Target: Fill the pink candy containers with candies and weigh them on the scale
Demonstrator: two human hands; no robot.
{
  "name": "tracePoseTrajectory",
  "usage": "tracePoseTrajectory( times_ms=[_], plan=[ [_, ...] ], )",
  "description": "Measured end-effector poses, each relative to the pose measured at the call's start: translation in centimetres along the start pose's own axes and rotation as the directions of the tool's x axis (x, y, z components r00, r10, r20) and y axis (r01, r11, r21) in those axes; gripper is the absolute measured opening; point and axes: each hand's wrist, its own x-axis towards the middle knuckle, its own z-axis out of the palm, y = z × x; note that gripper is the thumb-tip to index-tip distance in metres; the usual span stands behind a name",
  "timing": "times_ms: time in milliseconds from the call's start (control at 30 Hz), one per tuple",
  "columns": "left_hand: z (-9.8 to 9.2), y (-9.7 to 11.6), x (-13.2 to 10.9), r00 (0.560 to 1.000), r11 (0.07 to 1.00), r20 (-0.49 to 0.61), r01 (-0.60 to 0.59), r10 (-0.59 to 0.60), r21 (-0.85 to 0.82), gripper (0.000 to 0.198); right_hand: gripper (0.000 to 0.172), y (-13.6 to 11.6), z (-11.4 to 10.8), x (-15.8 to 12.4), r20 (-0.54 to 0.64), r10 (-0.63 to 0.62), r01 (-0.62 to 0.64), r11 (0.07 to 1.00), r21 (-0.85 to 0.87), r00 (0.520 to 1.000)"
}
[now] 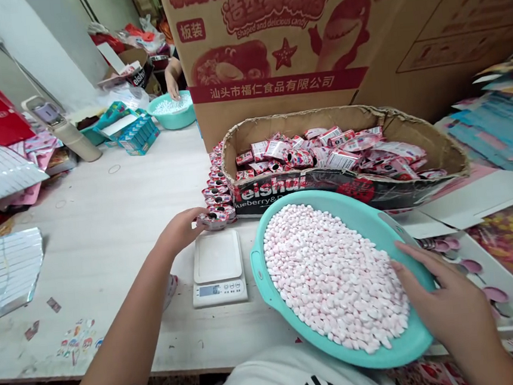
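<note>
A teal basin (264,276) heaped with small pink and white candies (331,276) tilts over the table's front edge. My right hand (446,302) lies on its right rim, fingers stretched toward the candies. My left hand (181,229) reaches to the row of small round candy tins (216,202) and is closed on the nearest tin (214,220), just behind a white digital scale (218,268).
A low cardboard tray (441,152) full of filled candy packs stands behind the basin, and a big printed carton (270,35) behind that. Another person's hand (172,86) rests at a second teal bowl (173,113) far back. Papers and boxes crowd both sides.
</note>
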Motion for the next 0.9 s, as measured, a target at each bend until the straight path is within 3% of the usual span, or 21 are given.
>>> tracePoseTrajectory(
  times_ms=[100, 233, 400, 500, 567, 633, 767, 900],
  plan=[
    [0.9, -0.6, 0.2, 0.999, 0.999, -0.021, -0.038, 0.037, -0.004, 0.039, 0.059, -0.6, -0.2, 0.1, 0.029, 0.09, -0.091, 0.995, 0.042, 0.995],
    [1.7, -0.8, -0.6, 0.997, 1.0, -0.082, -0.004, 0.006, 0.024, 0.032, 0.065, -0.8, -0.3, 0.3, 0.07, 0.192, -0.194, 0.981, 0.023, 0.979],
    [2.3, 0.6, -0.7, 0.995, 0.996, -0.084, 0.066, -0.062, 0.053, 0.023, 0.063, -0.3, -0.2, 0.3, 0.045, 0.17, -0.171, 0.985, 0.024, 0.984],
    [1.4, 1.7, -1.8, 0.984, 0.988, -0.129, 0.132, -0.121, 0.083, 0.043, 0.061, 0.0, 0.0, 0.2, 0.032, 0.166, -0.167, 0.986, 0.03, 0.986],
    [0.1, 1.9, -4.0, 0.949, 0.958, -0.222, 0.257, -0.225, 0.126, 0.063, 0.061, 0.2, 0.1, 0.1, 0.016, 0.163, -0.163, 0.986, 0.032, 0.987],
    [-1.2, 1.4, -7.4, 0.878, 0.884, -0.287, 0.438, -0.383, 0.163, 0.073, 0.06, 0.2, 0.1, 0.0, -0.002, 0.145, -0.145, 0.989, 0.035, 0.989],
    [-2.1, -0.3, -15.3, 0.743, 0.717, -0.115, 0.667, -0.659, 0.203, 0.096, 0.059, 0.0, 0.1, 0.0, -0.012, 0.107, -0.106, 0.993, 0.057, 0.994],
    [-1.4, -0.1, -19.8, 0.672, 0.672, 0.023, 0.738, -0.74, 0.061, 0.076, 0.058, -0.4, -0.1, 0.1, 0.032, 0.128, -0.13, 0.99, 0.051, 0.991]
  ],
)
